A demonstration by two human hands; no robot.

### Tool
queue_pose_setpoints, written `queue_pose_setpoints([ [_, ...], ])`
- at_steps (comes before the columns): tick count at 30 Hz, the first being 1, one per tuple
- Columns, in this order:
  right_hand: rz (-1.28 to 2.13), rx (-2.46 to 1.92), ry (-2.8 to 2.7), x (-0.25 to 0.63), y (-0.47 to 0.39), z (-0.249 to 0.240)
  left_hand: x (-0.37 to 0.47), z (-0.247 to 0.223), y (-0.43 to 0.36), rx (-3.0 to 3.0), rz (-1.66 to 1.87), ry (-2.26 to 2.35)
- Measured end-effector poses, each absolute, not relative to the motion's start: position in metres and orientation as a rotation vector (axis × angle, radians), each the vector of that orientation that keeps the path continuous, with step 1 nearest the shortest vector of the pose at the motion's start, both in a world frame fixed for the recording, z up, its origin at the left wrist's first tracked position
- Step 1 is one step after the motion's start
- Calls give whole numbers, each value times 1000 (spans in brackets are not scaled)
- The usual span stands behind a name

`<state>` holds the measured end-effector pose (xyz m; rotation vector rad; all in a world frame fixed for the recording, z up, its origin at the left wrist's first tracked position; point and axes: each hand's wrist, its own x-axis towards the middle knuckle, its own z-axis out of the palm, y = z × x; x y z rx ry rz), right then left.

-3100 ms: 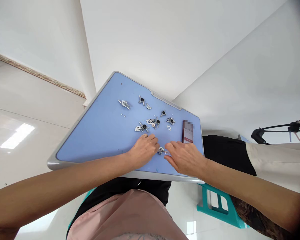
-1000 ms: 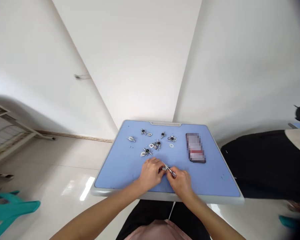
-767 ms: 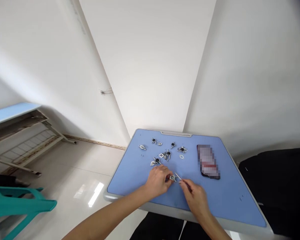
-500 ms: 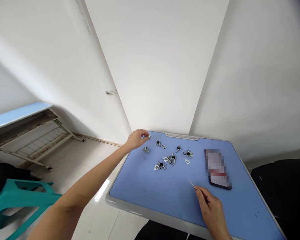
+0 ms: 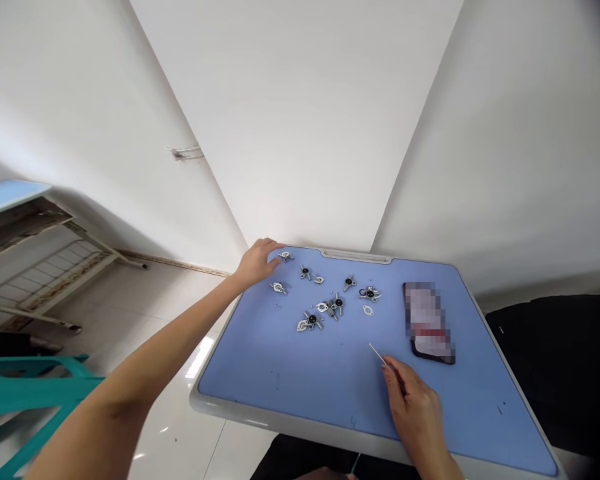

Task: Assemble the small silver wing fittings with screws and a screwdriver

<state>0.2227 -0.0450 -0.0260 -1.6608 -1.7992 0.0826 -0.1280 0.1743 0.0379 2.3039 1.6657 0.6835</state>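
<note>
Since the frame where it sat in the left hand (image 5: 257, 263) near the table's front, the small silvery metal part with an oval flange (image 5: 285, 256) has moved to the far-left corner of the blue, grey-rimmed table (image 5: 320, 373). That hand's fingers are parted beside it; contact is unclear. It looks light, stiff and perhaps slippery, best pinched by its flange edges. Rightward lie several black-capped metal parts (image 5: 312, 320); then the right hand (image 5: 417, 403) pinches a thin, pale, straight rod (image 5: 377, 354), probably light, its rear hidden.
</note>
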Motion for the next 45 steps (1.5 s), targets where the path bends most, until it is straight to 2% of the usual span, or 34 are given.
queue_pose_setpoints([
  [5, -224, -1855, -1962, 215, -50, -21, -94, 34, 76, 2445, 649, 1319],
  [8, -304, -1955, -2010, 215, -50, -14, -73, 19, 47, 2424, 581, 1432],
  [12, -344, -2036, -2033, 216, -50, -8, -64, 5, 46, 2374, 567, 1548],
  [20, -304, -2109, -2031, 218, -48, -4, -68, -4, 44, 2351, 617, 1511],
  [24, -289, -2007, -2030, 201, -39, 5, -72, -5, 43, 2328, 677, 1446],
  [30, 104, -1897, -2167, 128, 2, 19, -77, -7, 43, 2307, 763, 1354],
  [34, 197, -1937, -2203, 100, 29, 14, -80, -11, 44, 2357, 773, 1296],
  [39, 189, -1964, -2165, 103, 29, 6, -82, -12, 43, 2414, 823, 1182],
  [45, 169, -2032, -1932, 142, -22, 7, -67, -5, 26, 2550, 733, 932],
])
